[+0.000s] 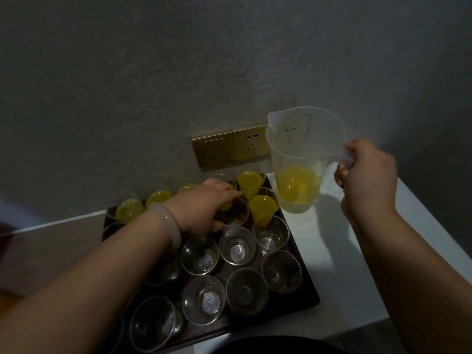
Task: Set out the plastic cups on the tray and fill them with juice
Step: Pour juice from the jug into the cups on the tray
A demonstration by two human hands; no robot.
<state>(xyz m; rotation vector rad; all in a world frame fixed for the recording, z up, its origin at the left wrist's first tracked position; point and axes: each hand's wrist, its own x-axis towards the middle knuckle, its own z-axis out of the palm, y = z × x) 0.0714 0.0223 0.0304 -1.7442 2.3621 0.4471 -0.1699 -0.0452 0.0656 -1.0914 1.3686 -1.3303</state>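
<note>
While the right hand (367, 175) is gripping the handle of a clear measuring jug (304, 139), holding it upright over the white table (357, 251) just beside the tray's far right corner, the left hand (201, 208) is curling round an empty plastic cup (236, 215) on the dark tray (307, 282). Juice (297, 182) is sitting low in the jug. Filled cups (249, 181) are standing along the tray's far edge, with empty cups (204, 300) filling the rest toward its near edge.

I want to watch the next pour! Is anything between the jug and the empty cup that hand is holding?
Yes: a full cup stands between the jug and the empty cup the left hand grips. The jug must pass above it.
</note>
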